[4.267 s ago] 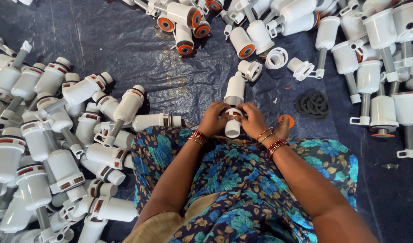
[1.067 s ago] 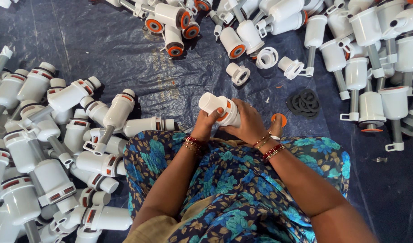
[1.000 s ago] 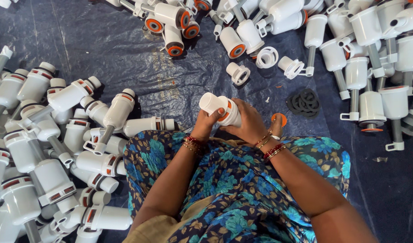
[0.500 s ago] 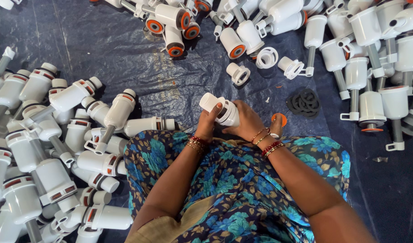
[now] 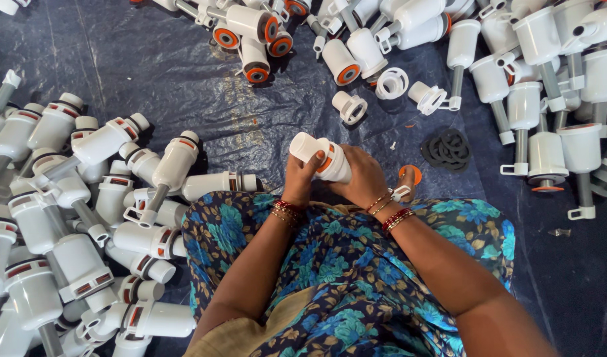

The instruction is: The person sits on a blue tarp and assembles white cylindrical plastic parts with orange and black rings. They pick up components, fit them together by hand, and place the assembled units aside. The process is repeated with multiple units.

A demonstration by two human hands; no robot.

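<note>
White plastic valve body (image 5: 320, 157), cylindrical, orange-red ring around its middle: held over the lap, above the blue floral skirt (image 5: 356, 264), long axis tilted from far-left down to near-right. Left hand (image 5: 302, 178) grips from the near-left, thumb pressed across the barrel; right hand (image 5: 364, 180) cups the near-right end, fingers closed around it. Both hands sit equally close. Orange cap (image 5: 410, 174) lies just right of the right hand; black rubber washers (image 5: 447, 148) farther right on the dark blue tarpaulin (image 5: 184, 86). Heaps of like white valve bodies (image 5: 72, 198) lie left and far.
</note>
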